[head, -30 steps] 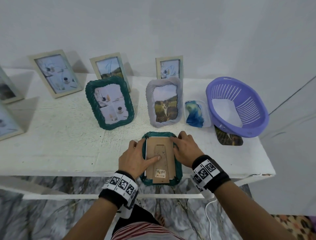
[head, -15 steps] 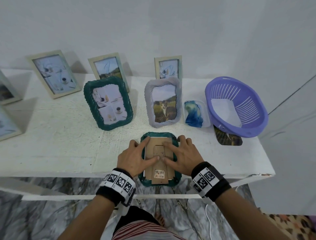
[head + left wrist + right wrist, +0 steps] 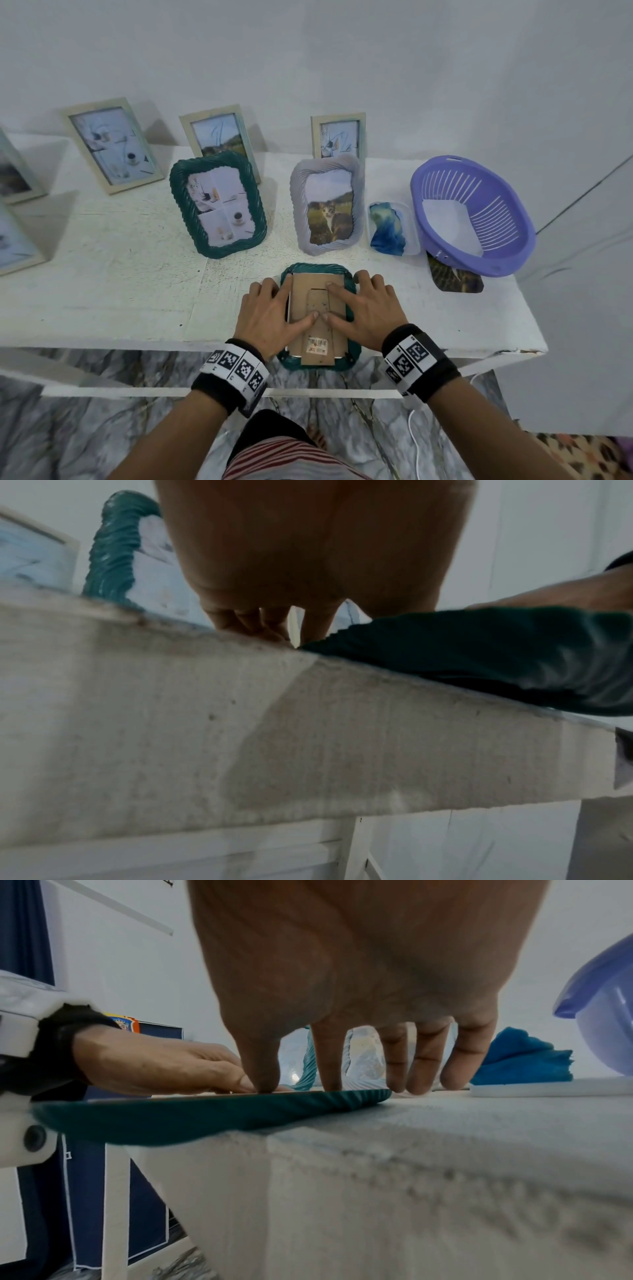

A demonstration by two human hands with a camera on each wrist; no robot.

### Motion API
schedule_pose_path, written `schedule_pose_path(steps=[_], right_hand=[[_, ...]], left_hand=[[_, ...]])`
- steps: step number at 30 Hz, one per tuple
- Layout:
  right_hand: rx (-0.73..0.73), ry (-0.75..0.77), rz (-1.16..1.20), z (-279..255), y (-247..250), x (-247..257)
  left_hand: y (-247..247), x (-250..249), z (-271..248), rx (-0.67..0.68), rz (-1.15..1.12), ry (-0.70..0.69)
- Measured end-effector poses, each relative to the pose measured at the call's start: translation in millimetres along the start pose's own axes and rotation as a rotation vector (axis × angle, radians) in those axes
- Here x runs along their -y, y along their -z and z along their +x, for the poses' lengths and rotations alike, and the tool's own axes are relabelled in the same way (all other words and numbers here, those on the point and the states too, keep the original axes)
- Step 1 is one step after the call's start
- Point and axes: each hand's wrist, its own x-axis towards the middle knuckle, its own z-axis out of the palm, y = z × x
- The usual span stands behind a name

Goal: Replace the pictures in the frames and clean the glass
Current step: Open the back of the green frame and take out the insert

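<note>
A dark green wavy-rimmed picture frame (image 3: 352, 356) lies face down at the table's front edge, its near end hanging over. Its brown cardboard back (image 3: 308, 284), with a fold-out stand and a small label, faces up. My left hand (image 3: 270, 308) lies flat over the frame's left side, and my right hand (image 3: 363, 305) lies flat over its right side. Both thumbs press the cardboard and meet at its middle. In the right wrist view, the right hand's fingertips (image 3: 330, 1080) rest on the green frame (image 3: 205, 1118) and the table. The left wrist view shows the left hand (image 3: 308, 547) beside the frame (image 3: 479, 653).
Behind stand a green frame (image 3: 219, 205), a grey frame with a cat picture (image 3: 327, 205) and several pale frames (image 3: 113, 150). At the right are a blue cloth (image 3: 388, 226) in a clear tray, a purple basket (image 3: 472, 219) and a loose photo (image 3: 455, 277) under it.
My right hand has moved from the frame's upper right edge onto the cardboard, and its thumb has come in to meet the left thumb. Both hands now lie flatter.
</note>
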Motion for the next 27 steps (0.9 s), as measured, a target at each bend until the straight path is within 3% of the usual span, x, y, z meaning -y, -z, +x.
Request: schedule_pose_path(steps=[7, 11, 15, 19, 23, 27], right_hand=[[0.023, 0.009, -0.054, 0, -2, -2], [0.064, 0.019, -0.092, -2, -1, -2], [0.047, 0.004, 0.056, -11, 1, -1], [-0.063, 0.197, 0.343, -40, -6, -10], [0.058, 0.361, 0.376, -63, -5, -17], [0.109, 0.376, 0.323, -62, -6, -17]], left_hand=[[-7, 9, -5, -0.003, -0.095, -0.006], [-12, 12, -13, -0.087, -0.107, -0.03], [-14, 11, -16, -0.078, -0.089, -0.003], [-15, 12, -14, -0.022, -0.081, -0.001], [-16, 13, -14, -0.015, -0.086, 0.003], [-16, 13, -14, -0.013, -0.089, 0.002]])
